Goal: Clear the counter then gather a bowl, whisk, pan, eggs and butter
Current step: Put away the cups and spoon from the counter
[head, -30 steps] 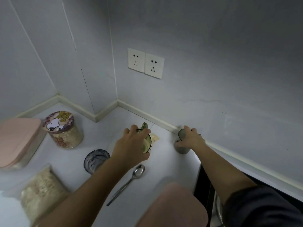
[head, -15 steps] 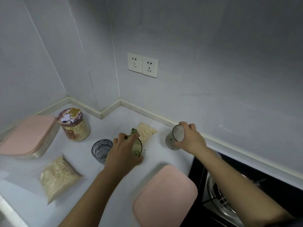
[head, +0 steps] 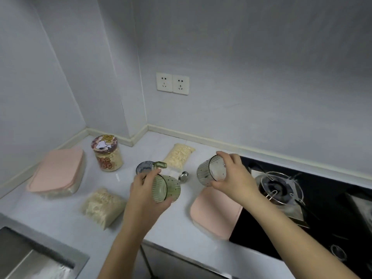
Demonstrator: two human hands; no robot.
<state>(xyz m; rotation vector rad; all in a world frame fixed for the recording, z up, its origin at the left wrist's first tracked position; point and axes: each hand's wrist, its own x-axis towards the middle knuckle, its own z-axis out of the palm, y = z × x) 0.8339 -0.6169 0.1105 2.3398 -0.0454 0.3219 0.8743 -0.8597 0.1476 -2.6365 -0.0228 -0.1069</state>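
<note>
Both hands are busy over the white counter (head: pixel 177 224) in the middle of the frame. The left hand (head: pixel 145 190) has its fingers curled round a ribbed green cup (head: pixel 169 189), which is tipped over so that its mouth faces back toward the person and its handle sticks up. The right hand (head: pixel 233 178), just right of centre, grips a ribbed clear cup (head: pixel 206 174) by the rim, tilted the same way, with dark specks on its inside.

Between the two cups a metal spoon (head: pixel 183 176) lies on the counter, and a bluish glass (head: pixel 144 168) stands just behind the left hand. A bag of pale flakes (head: pixel 179 156) lies near the back wall and a second bag (head: pixel 102 206) lies lower left. A jar with a cartoon dog lid (head: pixel 107 153) stands at centre left beside a pink-lidded box (head: pixel 57 173). Another pink-lidded box (head: pixel 215 212) sits under the right wrist, touching the black stove (head: pixel 322 198) at the right. A steel sink (head: pixel 30 256) fills the lower left corner, and two wall sockets (head: pixel 172 83) sit above centre
</note>
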